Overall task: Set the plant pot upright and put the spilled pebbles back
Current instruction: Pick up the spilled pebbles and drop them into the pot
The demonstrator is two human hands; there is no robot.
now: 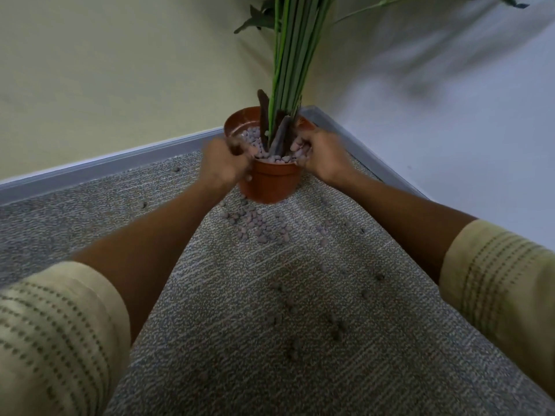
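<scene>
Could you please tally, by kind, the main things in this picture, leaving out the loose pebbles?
Plant pot: 1
Plant: 1
Hands: 2, left hand and right hand
Sleeves: 2, left sleeve, right sleeve
Total: 6

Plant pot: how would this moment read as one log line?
pot: upright | left hand, right hand: at rim | pebbles: many on carpet

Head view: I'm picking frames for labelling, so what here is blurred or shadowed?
Head view: the left hand is motion-smeared at the pot rim, the right hand only slightly; near pebbles look soft; leaf shadows fall diffuse on the right wall; no glare.
</scene>
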